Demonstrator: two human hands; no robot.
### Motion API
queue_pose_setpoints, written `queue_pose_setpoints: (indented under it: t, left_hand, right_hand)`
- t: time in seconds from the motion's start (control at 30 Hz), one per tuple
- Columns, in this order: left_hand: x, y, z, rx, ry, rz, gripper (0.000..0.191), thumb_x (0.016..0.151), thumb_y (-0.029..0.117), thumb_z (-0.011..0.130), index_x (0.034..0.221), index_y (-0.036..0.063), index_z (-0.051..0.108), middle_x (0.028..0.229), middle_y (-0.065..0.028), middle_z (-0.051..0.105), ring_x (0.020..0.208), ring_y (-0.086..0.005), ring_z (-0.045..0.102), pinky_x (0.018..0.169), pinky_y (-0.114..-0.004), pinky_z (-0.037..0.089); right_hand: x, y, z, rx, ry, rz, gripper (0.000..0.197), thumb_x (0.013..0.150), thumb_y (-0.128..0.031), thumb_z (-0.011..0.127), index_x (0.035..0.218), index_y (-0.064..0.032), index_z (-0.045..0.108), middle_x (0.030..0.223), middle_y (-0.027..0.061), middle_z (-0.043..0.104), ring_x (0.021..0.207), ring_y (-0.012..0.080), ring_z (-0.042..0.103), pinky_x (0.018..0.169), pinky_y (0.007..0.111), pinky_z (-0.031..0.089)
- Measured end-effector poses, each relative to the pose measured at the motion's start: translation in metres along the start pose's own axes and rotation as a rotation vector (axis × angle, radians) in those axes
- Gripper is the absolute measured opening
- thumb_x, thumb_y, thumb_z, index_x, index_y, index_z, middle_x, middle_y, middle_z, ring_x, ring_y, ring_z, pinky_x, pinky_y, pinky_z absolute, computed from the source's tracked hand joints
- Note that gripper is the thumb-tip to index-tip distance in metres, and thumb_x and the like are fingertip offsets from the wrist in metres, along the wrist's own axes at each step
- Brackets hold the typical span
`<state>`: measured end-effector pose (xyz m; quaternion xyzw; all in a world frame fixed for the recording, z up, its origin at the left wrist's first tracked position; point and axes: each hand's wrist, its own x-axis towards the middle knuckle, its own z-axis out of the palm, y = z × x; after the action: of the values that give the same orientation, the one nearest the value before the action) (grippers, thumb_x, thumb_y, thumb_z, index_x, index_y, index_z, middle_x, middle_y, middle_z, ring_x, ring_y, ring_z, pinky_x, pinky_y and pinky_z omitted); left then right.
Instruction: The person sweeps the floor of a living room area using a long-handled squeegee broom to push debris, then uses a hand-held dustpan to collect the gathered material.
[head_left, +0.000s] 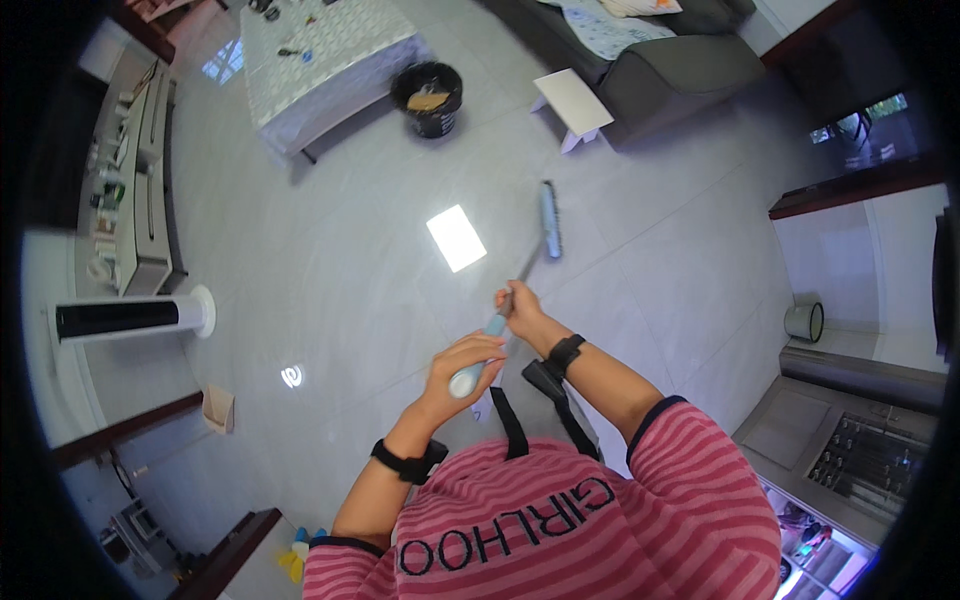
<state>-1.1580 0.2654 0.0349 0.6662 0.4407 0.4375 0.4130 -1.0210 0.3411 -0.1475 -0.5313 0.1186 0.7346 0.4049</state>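
My left hand (465, 371) grips the light blue upper end of a long handle (493, 326), near its white rounded tip. Further down the same handle, my right hand (519, 306) is closed around the grey shaft. The handle slants away from me to a blue floor-cleaning head with dark bristles (551, 219), which rests on the glossy tiled floor (360, 300). Whether it is a broom or a brush mop I cannot tell. Each wrist wears a black band.
Beyond the head stand a small white step stool (574, 101), a dark sofa (682, 71), a black bin (431, 124) and a cloth-covered table (330, 67). A white tower fan (127, 318) and a long cabinet (146, 225) line the left; a grey-green bin (804, 322) is at right.
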Motion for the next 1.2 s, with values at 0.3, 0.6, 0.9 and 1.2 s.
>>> queue_pose_setpoints:
  t: [0.3,0.6,0.9,1.2]
  left_hand:
    - [0.179,-0.052,0.190,-0.402,-0.157,-0.135,0.011,0.073,0.000,0.058,0.085,-0.0012,0.058,0.090,-0.0097,0.059,0.088,-0.0166,0.054,0.079,-0.026,0.040]
    - [0.219,-0.074,0.168,-0.150,0.158,-0.282,0.009,0.074,-0.001,0.056,0.083,-0.0030,0.057,0.088,-0.0089,0.059,0.080,-0.0114,0.053,0.072,-0.024,0.042]
    - [0.222,-0.029,0.093,0.267,0.379,-0.311,0.008,0.068,0.001,0.059,0.076,0.0015,0.059,0.078,-0.0112,0.061,0.075,-0.0213,0.058,0.072,-0.029,0.043]
    - [0.284,-0.020,0.048,0.533,0.283,0.028,0.009,0.062,0.004,0.063,0.070,0.0069,0.059,0.065,-0.0063,0.058,0.059,-0.0214,0.055,0.059,-0.030,0.041]
  right_hand:
    - [0.101,-0.234,-0.139,0.176,0.226,-0.234,0.009,0.076,-0.006,0.040,0.079,0.0023,0.041,0.065,0.0112,0.049,0.053,0.0166,0.047,0.048,0.025,0.043]
    - [0.137,-0.234,-0.038,-0.114,0.153,0.012,0.010,0.077,-0.005,0.036,0.079,0.0014,0.043,0.067,0.0121,0.050,0.052,0.0176,0.048,0.043,0.025,0.041]
    - [0.127,-0.159,0.094,-0.372,-0.170,0.354,0.009,0.074,-0.001,0.035,0.078,0.0009,0.043,0.061,0.0087,0.048,0.053,0.0154,0.049,0.044,0.025,0.041]
    - [0.092,-0.181,0.161,-0.803,-0.675,0.368,0.017,0.073,-0.015,0.040,0.060,-0.0062,0.046,0.061,0.0024,0.046,0.061,0.0130,0.041,0.060,0.023,0.033]
